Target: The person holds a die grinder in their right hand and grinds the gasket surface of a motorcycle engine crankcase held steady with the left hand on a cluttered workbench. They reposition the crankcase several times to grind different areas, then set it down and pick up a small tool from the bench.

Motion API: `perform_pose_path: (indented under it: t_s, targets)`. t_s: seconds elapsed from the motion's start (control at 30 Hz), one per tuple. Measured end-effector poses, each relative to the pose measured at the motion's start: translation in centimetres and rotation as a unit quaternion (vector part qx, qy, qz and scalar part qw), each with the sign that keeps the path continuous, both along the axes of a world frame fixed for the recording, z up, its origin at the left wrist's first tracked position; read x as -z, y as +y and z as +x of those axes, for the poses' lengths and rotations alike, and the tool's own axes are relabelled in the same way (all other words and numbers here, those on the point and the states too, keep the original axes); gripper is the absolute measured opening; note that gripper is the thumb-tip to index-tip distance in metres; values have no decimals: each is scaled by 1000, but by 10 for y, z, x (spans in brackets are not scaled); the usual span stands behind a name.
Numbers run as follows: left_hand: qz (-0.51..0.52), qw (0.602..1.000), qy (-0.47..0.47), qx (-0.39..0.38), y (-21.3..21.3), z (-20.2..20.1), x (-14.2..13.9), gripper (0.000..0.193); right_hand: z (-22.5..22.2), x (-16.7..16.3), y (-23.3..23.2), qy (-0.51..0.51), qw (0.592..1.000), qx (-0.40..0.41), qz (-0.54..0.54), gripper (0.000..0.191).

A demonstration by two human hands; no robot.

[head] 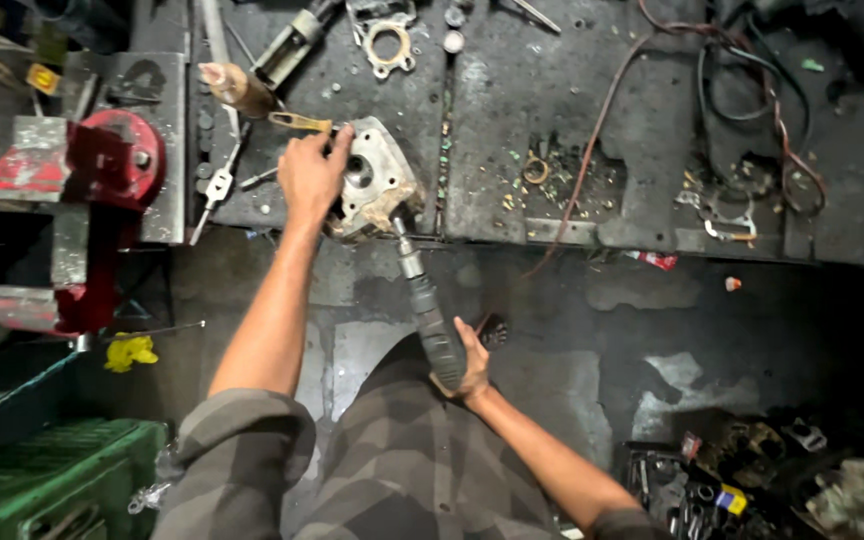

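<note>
Engine part (pixel 377 185) (desk (pixel 552 110) edge) pinned by my left hand (pixel 312 175); right hand (pixel 467 365) grips the grinder (pixel 432 320), which could skid if pushed crooked.

Single head view, steeply down over workbench (pixel 552 120)
</note>
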State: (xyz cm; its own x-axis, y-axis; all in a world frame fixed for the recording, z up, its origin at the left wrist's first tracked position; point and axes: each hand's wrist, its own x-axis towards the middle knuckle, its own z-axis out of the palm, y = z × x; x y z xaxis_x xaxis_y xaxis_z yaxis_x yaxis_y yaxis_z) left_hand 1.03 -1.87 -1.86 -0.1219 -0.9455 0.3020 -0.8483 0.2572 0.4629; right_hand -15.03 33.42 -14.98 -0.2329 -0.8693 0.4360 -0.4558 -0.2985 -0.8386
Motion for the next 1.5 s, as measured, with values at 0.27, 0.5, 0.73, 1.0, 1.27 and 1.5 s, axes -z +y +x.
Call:
perform_pose_path:
  t_s: [0.27,0.5,0.73,1.0,1.27,1.5]
  targets:
    - [63,998,10,5,0,3,-5,58,-2,-4,5,5,998,-52,37,101]
    - [113,983,46,133,-8,2,-8,52,-34,-39,7,35,993,-93,60,96]
    - [105,982,56,146,-10,3,-9,50,-40,6,-14,39,993,-110,-12,92]
    - [84,984,50,149,-19,1,5,48,-57,49,-71,-360,889,-231,163,61]
    - [113,983,6,146,-15,1,-5,50,-77,-14,-21,-14,976,-208,57,118]
    - [82,987,26,138,-14,-2,-9,51,-65,-39,-14,19,986,-163,26,105]
